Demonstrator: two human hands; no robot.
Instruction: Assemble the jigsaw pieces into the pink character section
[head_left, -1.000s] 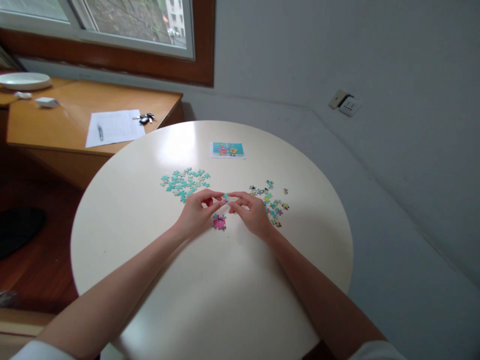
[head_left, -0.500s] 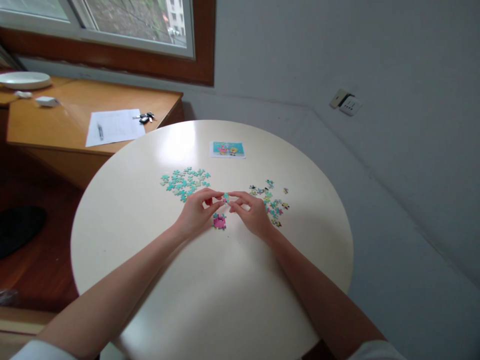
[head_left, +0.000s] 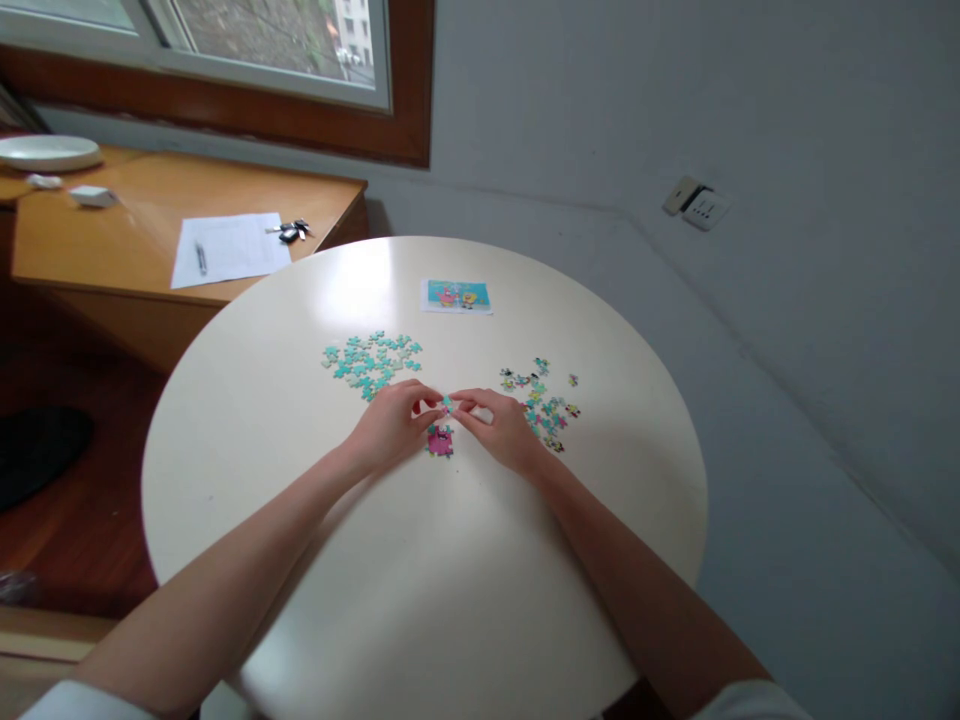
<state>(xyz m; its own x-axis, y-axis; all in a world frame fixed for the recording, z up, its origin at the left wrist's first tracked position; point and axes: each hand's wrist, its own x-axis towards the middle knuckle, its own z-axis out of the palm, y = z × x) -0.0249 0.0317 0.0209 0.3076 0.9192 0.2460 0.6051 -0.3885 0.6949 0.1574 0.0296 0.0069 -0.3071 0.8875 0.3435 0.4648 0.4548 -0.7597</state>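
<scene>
Left grip (head_left: pixel 388 424) seemingly pinches a piece (head_left: pixel 448 403) over white tabletop (head_left: pixel 450 560) (window (head_left: pixel 262 40) beyond).

Paper (head_left: pixel 240 243), pen (head_left: pixel 201 259) and keys (head_left: pixel 289 235) on desk (head_left: pixel 112 235)

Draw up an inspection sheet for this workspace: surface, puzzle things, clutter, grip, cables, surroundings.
Surface: round white table, shiny at its far left.
Puzzle things: teal pieces left, mixed-colour pieces right, joined pink section between, picture card beyond.
Clutter: paper, pen and keys on the wooden desk.
Grip: left hand and right hand together pinch a small teal-and-pink puzzle bit.
Cables: nothing seen.
Surroundings: window, wall socket.
</scene>
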